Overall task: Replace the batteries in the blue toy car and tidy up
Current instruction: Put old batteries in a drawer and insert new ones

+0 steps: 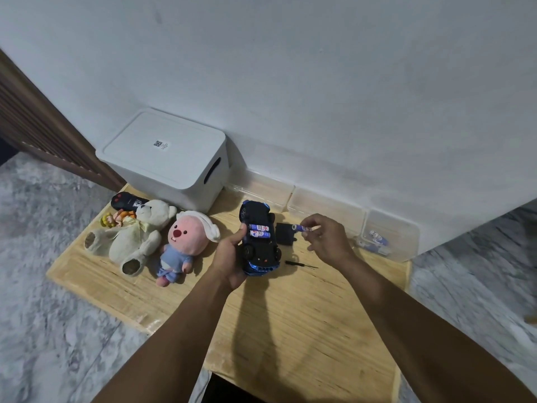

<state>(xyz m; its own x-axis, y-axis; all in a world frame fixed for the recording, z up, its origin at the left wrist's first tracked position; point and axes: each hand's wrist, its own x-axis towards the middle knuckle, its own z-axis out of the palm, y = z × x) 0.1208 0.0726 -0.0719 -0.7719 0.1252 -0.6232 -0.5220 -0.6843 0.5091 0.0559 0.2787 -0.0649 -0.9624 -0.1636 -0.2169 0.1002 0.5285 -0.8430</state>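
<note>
The blue toy car (259,251) lies upside down above the wooden table (290,321), and my left hand (229,257) grips it from the left side. Two blue-and-white batteries (259,231) sit side by side in its open underside compartment. My right hand (325,237) pinches a third battery (302,227) just right of the car. A black compartment cover (284,234) lies flat on the table beneath that battery. A small black screwdriver (299,264) lies near the car's front end.
A white lidded storage box (165,158) stands at the back left. A cream teddy bear (136,234), a pink plush (186,242) and a small doll (116,219) lie at the left. Clear containers (325,205) line the wall; the rightmost one (389,237) holds several batteries.
</note>
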